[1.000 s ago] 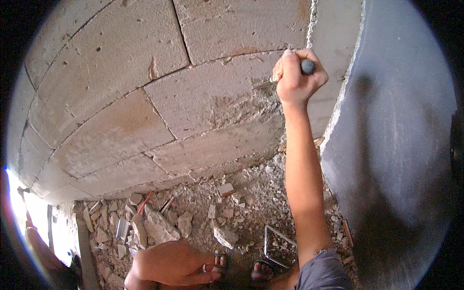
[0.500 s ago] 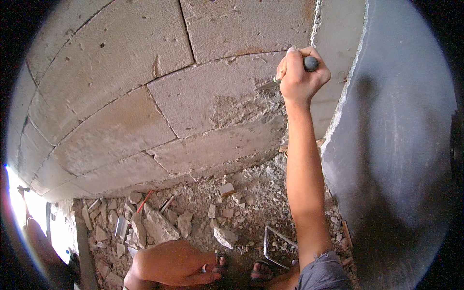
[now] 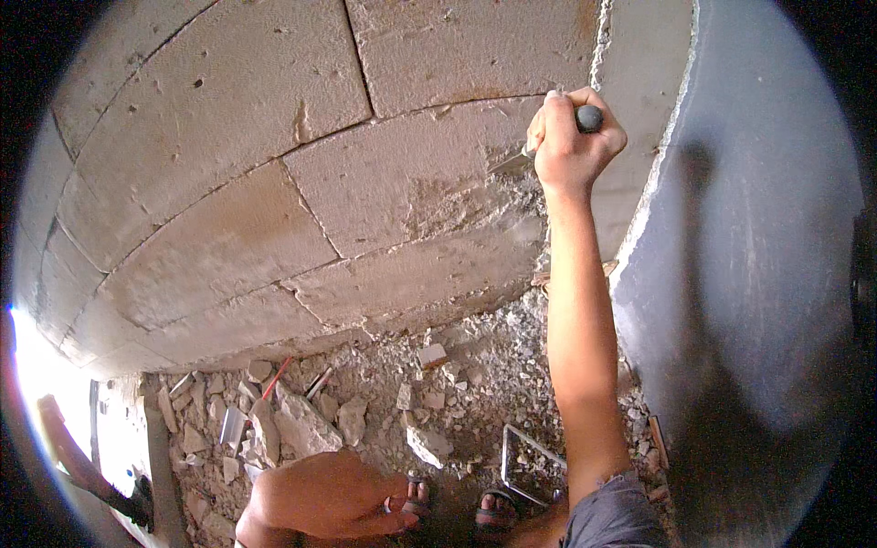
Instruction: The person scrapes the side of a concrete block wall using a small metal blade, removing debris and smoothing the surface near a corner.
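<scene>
Head view: right hand (image 3: 574,137) clenches chisel (image 3: 548,137) (blade half hidden); left hand (image 3: 329,498) released.

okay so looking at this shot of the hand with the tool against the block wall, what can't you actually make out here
- Tool, head view: the right hand wraps the handle; only the dark butt and a grey blade show.
- Blade tip: too small to see if it touches the wall.
- Left hand: fingers curl under, so any contents are hidden.

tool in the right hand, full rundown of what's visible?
The tool is a slim hand tool with a dark rounded handle end poking out above the right hand, which is closed in a fist around it. A pale metal blade slants down-left from the fist, its tip against the chipped block wall. Most of the shaft is hidden.
</scene>
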`<state>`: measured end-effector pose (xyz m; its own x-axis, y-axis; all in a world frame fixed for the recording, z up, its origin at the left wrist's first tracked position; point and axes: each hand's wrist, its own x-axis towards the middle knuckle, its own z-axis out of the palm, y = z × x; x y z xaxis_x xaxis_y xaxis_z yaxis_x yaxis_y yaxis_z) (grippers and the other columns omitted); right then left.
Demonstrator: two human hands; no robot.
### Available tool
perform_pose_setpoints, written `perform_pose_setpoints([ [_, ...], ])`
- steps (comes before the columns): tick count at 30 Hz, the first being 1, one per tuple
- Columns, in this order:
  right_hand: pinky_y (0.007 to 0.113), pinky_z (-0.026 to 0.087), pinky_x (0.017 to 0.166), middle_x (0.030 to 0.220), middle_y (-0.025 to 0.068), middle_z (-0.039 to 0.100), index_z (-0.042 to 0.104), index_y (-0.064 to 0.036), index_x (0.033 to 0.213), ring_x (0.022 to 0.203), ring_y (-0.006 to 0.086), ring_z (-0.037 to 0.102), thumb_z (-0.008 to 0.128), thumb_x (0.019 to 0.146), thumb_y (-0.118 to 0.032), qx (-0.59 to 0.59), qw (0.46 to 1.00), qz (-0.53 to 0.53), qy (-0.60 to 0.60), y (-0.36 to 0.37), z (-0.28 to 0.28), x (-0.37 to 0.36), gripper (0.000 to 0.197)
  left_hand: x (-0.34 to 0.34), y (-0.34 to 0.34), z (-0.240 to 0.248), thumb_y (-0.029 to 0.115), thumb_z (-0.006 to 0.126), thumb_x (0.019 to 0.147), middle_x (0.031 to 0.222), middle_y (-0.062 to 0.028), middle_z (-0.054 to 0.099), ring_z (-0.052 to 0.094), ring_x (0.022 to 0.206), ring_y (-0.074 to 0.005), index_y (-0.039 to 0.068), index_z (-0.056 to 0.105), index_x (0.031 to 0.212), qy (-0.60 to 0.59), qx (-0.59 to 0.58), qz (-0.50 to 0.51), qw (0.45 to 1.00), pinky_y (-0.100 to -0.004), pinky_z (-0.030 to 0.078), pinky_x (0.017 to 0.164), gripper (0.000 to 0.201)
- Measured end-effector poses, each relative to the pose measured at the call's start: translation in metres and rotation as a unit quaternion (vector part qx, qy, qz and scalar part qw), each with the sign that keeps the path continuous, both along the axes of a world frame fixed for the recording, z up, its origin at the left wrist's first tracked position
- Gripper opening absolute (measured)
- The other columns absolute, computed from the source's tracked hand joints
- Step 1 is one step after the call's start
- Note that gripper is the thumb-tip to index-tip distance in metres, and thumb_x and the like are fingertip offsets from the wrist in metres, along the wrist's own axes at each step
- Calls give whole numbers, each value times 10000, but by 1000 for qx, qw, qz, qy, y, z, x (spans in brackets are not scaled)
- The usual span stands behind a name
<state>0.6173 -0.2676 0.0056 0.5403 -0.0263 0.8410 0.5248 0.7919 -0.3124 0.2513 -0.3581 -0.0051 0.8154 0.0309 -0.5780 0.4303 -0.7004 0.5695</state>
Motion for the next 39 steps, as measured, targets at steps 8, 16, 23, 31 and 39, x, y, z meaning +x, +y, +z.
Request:
perform_pose_setpoints([
  [8, 254, 379, 351, 473, 34, 487, 485, -23, 668, 355, 91, 434, 560, 809, 0, 113, 986, 124, -18, -32, 30, -13, 162, 4, -2, 8, 424, 485, 915, 646, -146, 601, 598, 633, -388, 98, 554, 888, -18, 42, -38, 998, -473, 464, 563, 335],
  [16, 238, 385, 358, 493, 5, 507, 478, -38, 607, 406, 70, 484, 554, 807, -7, -17, 995, 90, 35, -14, 6, -9, 216, 1, -4, 7, 391, 497, 918, 668, -148, 604, 596, 648, -391, 86, 547, 878, -96, 31, -20, 995, -467, 463, 575, 312],
  [23, 234, 370, 396, 503, 33, 503, 413, -56, 605, 414, 94, 464, 524, 814, 8, 74, 992, 19, -101, -40, 31, -11, 245, 3, -8, 10, 392, 480, 925, 661, -172, 593, 590, 649, -394, 75, 545, 870, -47, 50, -9, 998, -479, 449, 569, 328],
  [31, 220, 368, 415, 496, -37, 479, 485, -47, 569, 443, 37, 456, 573, 766, -16, -24, 998, 39, 50, -4, 1, -10, 218, 3, -7, 3, 398, 498, 917, 624, -155, 585, 595, 626, -385, 89, 545, 856, -121, 70, -34, 990, -471, 456, 554, 318],
  [39, 222, 381, 408, 521, 18, 527, 499, -27, 610, 443, 73, 490, 585, 796, -2, 67, 995, 68, -24, -5, -1, -2, 206, -2, -5, -2, 393, 509, 913, 650, -147, 595, 600, 642, -376, 97, 542, 872, -79, 25, -31, 996, -467, 457, 557, 301],
])
